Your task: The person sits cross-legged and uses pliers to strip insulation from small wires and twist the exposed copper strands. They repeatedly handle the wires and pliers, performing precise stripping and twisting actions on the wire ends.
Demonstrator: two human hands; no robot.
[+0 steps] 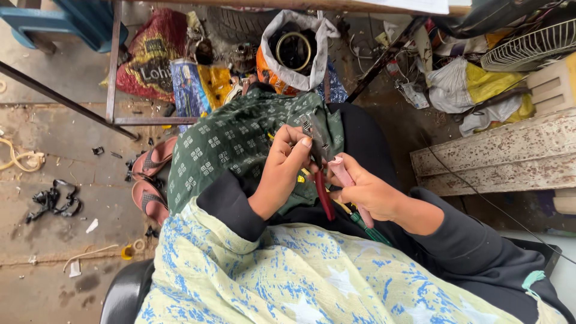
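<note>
- The right hand (367,193) grips the handles of a pair of pliers (324,157), fingers closed around the pink grip (the red one hangs just below).
- The left hand (287,165) pinches thin yellow wires (304,175) at the plier head, fingers closed on them.
- Both hands work over the lap, above a green patterned cloth (234,141).
- A green-handled screwdriver (367,227) lies under the right hand.
- Pink sandals (151,180) rest on the floor.
</note>
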